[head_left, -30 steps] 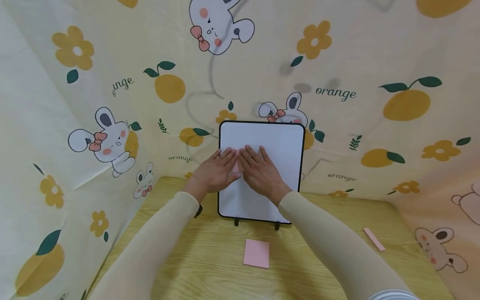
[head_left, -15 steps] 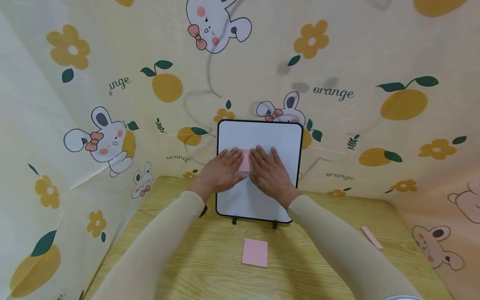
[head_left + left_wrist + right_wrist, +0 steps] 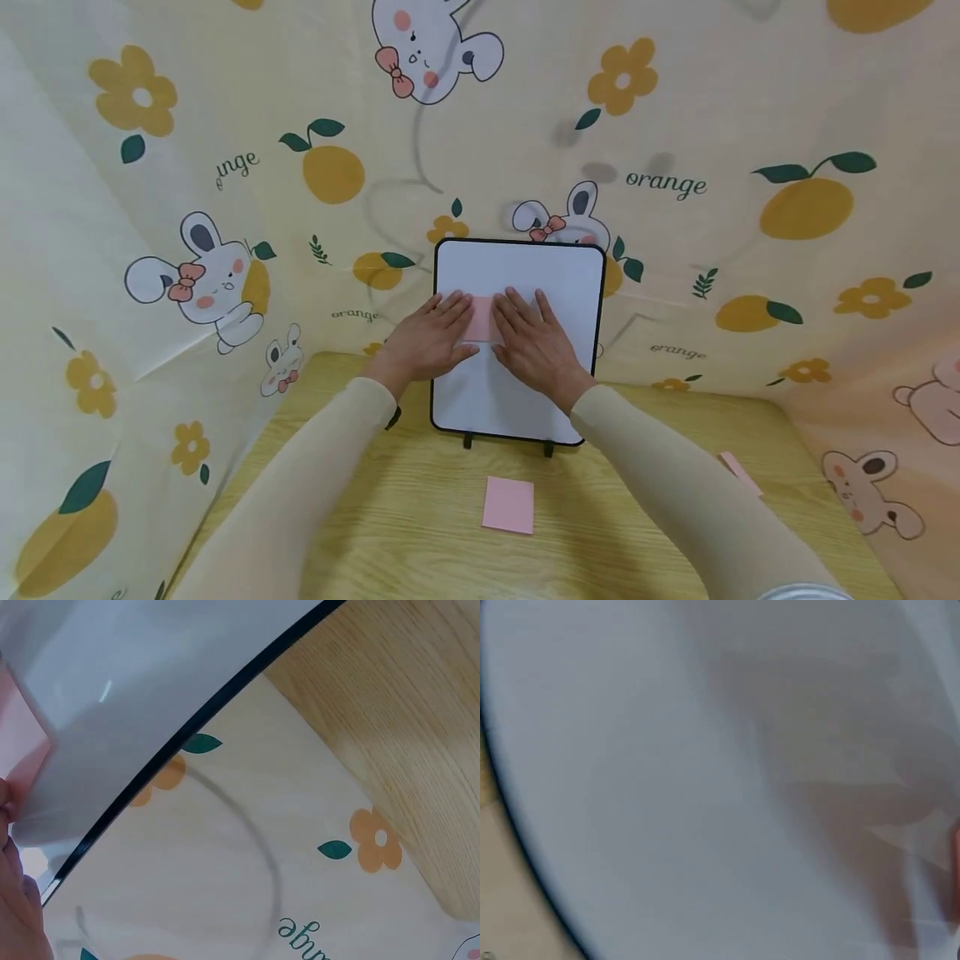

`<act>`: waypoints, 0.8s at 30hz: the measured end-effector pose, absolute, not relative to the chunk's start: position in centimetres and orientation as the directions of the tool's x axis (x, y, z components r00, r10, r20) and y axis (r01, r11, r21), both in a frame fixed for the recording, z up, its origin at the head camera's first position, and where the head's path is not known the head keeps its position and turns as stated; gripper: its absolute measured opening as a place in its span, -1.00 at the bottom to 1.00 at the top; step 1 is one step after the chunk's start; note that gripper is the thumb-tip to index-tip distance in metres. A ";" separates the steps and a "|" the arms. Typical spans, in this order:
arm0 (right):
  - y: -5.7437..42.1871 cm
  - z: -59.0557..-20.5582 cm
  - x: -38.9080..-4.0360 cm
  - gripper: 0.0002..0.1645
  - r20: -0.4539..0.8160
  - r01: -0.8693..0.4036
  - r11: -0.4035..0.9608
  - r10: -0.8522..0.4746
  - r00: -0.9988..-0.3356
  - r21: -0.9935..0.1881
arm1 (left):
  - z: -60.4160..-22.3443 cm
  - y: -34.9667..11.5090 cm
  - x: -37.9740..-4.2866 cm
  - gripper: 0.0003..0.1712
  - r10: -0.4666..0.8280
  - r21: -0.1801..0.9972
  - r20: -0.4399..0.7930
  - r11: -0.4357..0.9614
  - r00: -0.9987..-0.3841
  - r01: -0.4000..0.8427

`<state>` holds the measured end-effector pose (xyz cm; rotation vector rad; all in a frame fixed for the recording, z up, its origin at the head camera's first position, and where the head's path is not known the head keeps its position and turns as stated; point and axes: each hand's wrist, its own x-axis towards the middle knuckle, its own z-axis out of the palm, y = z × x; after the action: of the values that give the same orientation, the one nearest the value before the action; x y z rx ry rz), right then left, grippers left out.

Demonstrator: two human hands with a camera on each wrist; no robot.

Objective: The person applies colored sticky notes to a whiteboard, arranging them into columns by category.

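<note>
A small whiteboard point(image 3: 517, 392) with a black rim stands upright, leaning slightly back, on two dark feet. On its face, left of the middle, a pink sticky note point(image 3: 479, 321) lies flat; in the left wrist view only a corner of the pink note point(image 3: 22, 739) shows. My left hand point(image 3: 426, 340) has its straight fingertips on the note's left side. From the right, my right hand point(image 3: 538, 346) rests its straight fingers over the note's other edge. The fingertips hide both sides of the note. The right wrist view shows mainly the blurred whiteboard point(image 3: 652, 795).
A pink sticky-note pad point(image 3: 508, 505) lies on the wooden table point(image 3: 420, 533) in front of the board. Further right, a narrow pink strip point(image 3: 740, 474) is partly behind the right sleeve. A patterned cloth point(image 3: 675, 100) hangs close behind the board and at both sides.
My hands have spread slightly apart, so more of the pink note shows between them. Both shifted right across the board, then a little back left. The pad stays put.
</note>
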<state>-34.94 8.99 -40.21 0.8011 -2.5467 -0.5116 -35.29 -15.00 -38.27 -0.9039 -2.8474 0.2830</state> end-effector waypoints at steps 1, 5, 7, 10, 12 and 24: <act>8.6 -40.1 -35.0 -0.11 0.264 -0.465 0.761 -0.612 -0.745 0.452 | -38.3 -15.0 -35.3 -0.08 0.587 -0.226 0.078 0.798 -0.806 0.559; 7.3 -39.8 -35.2 -0.08 0.196 -0.514 0.742 -0.633 -0.749 0.431 | -38.3 -14.9 -35.3 -0.09 0.582 -0.265 0.088 0.796 -0.808 0.545; 7.3 -39.8 -35.1 -0.08 0.192 -0.502 0.751 -0.618 -0.762 0.429 | -38.4 -15.0 -35.3 -0.09 0.574 -0.278 0.089 0.799 -0.814 0.533; 8.3 -40.0 -34.9 -0.09 0.213 -0.442 0.778 -0.572 -0.792 0.447 | -38.4 -15.1 -35.2 -0.09 0.563 -0.286 0.088 0.805 -0.822 0.521; 9.0 -40.2 -34.8 -0.09 0.230 -0.413 0.792 -0.549 -0.803 0.450 | -38.4 -15.1 -35.1 -0.09 0.559 -0.276 0.087 0.809 -0.825 0.519; 9.3 -43.2 -33.4 -0.04 0.216 -0.456 0.781 -0.578 -0.787 0.428 | -41.8 -14.6 -33.7 -0.09 0.568 -0.170 0.089 0.818 -0.818 0.550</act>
<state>-33.36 9.29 -43.23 0.7913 -2.6367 -0.5094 -33.71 -14.55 -41.80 -0.8856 -2.8646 0.2055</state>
